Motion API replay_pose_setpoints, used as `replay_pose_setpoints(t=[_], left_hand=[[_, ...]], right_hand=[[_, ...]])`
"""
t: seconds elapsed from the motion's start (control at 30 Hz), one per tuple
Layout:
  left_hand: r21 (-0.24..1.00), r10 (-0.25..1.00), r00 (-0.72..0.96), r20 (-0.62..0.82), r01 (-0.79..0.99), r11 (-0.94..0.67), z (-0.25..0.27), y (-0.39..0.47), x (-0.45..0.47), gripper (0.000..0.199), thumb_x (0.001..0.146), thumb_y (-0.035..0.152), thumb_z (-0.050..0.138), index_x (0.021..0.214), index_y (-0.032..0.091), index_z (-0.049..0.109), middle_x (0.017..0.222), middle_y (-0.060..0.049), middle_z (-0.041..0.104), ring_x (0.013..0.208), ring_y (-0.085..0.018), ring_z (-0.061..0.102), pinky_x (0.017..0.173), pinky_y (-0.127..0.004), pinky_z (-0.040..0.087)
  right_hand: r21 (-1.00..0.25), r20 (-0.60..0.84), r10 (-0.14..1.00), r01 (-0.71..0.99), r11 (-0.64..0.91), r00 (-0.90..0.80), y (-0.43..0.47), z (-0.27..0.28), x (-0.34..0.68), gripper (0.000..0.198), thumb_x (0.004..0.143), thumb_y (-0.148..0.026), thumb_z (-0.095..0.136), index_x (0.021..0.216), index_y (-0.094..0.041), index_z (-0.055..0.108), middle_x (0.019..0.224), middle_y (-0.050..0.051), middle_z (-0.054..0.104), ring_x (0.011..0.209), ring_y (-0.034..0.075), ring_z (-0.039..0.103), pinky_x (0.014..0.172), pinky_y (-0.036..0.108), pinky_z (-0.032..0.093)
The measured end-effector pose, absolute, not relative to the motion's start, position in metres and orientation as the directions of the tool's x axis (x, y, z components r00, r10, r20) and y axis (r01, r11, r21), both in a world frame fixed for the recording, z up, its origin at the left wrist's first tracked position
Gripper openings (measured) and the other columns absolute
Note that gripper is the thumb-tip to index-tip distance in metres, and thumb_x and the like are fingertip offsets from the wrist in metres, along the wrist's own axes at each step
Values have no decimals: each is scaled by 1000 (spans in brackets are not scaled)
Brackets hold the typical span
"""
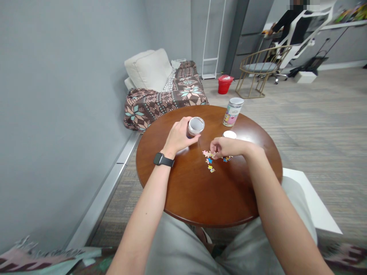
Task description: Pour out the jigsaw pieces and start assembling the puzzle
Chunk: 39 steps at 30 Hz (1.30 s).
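Observation:
My left hand (180, 134), with a black watch at the wrist, is wrapped round an uncovered round can (196, 126) on the table. The can's mouth faces up and shows a pale inside. My right hand (222, 147) is bent over a small group of jigsaw puzzle pieces (209, 161), its fingers curled together at the pieces. What is between those fingertips is hidden. More puzzle pieces (227, 158) lie partly under this hand. Just behind it is a round white lid (229, 134), partly covered by the hand.
A closed, printed can (233, 112) stands at the back right of the round brown table (200, 202). Beyond are a covered sofa (172, 91), a red bin (224, 84) and a wire-framed chair (259, 68). A person (286, 23) is at the far counter. A wall is on the left.

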<state>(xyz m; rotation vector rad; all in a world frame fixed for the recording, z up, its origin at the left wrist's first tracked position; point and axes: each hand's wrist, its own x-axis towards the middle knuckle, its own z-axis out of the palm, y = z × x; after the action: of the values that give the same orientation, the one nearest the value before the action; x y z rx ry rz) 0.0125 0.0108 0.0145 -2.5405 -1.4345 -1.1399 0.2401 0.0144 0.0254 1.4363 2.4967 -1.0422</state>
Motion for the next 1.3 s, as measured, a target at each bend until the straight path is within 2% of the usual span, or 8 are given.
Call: replay_pose_setpoints(t=[0.2,0.37,0.5,0.63,0.83,1.07,1.3], left_hand=[[318,735,323,597,745,-586,14,11,13,50,78,34,74,120,21,50,121,-8,66,109,-26,63,96,-39,47],[311,748,322,581,761,-569,13,12,12,51,79,35,73,121,21,50,124,-9,64,113,-28,62,97,-40,46],[308,749,325,578,762,-569,13,12,12,51,80,36,73,122,21,50,124,-9,64,115,-28,62,99,-40,45],[311,750,319,579,764,-565,14,12,12,51,79,36,74,123,21,50,125,-10,64,115,-28,61,98,-40,46],[320,746,317,586,754,-573,14,12,12,51,79,35,74,121,21,51,124,-9,64,113,-28,62,97,-40,46],[325,746,318,585,751,-575,14,11,13,50,79,34,74,121,20,51,123,-9,65,113,-28,62,96,-39,46],[317,747,321,582,757,-572,13,12,13,50,79,34,73,120,19,50,122,-9,65,112,-27,62,96,-38,46]], right_hand=[[-496,-356,732,782,378,-580,12,28,237,22,68,-13,69,89,-18,69,83,3,73,70,14,63,56,21,43],[-516,-295,741,753,408,-603,9,28,235,31,70,-10,65,99,-18,71,91,5,74,76,16,65,62,22,47],[-569,-301,714,720,397,-632,6,30,235,31,73,-16,67,103,-20,73,90,5,74,78,18,67,64,23,49],[-529,-274,737,737,422,-618,8,30,234,42,61,-18,80,102,-20,73,97,4,74,84,20,67,68,24,50],[-483,-362,748,798,361,-557,11,28,233,24,71,-16,74,95,-18,72,85,4,74,76,17,67,63,23,48],[-446,-289,749,777,445,-596,5,30,227,15,71,-22,77,84,-20,70,86,4,73,75,17,66,63,24,45],[-455,-288,724,755,472,-626,10,23,224,17,73,-30,76,86,-19,72,81,2,72,72,16,64,62,24,42]])
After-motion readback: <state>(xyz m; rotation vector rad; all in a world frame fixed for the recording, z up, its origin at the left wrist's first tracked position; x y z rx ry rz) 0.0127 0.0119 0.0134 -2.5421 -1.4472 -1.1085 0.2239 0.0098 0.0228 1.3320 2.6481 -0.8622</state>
